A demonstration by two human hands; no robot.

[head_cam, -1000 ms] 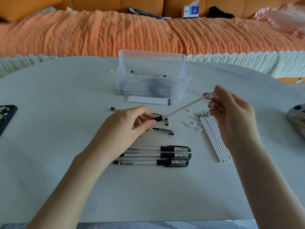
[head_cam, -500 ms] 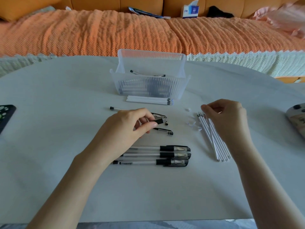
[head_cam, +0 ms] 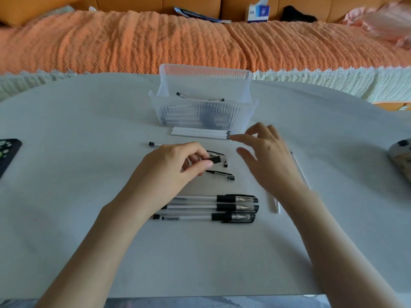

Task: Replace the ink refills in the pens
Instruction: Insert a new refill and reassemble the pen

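My left hand (head_cam: 175, 167) pinches a small black pen grip section (head_cam: 214, 161) just above the table. My right hand (head_cam: 266, 156) hovers beside it with fingers spread and relaxed, holding nothing, near a row of white refills (head_cam: 200, 133) lying in front of the clear box (head_cam: 204, 116). A second pile of white refills (head_cam: 299, 172) lies mostly hidden under my right hand and wrist. An empty pen barrel (head_cam: 154, 144) and a black cap (head_cam: 222, 174) lie by my left hand. Three capped pens (head_cam: 211, 207) lie in a row nearer to me.
The ribbed clear box holds several pens. A dark phone (head_cam: 7, 154) lies at the table's left edge and a patterned object (head_cam: 401, 158) at the right edge. An orange-covered sofa (head_cam: 133, 41) runs behind the table.
My right hand laid the old refill on the right-hand pile, then lifted and moved left toward the refills by the box. My left hand kept the black grip section.
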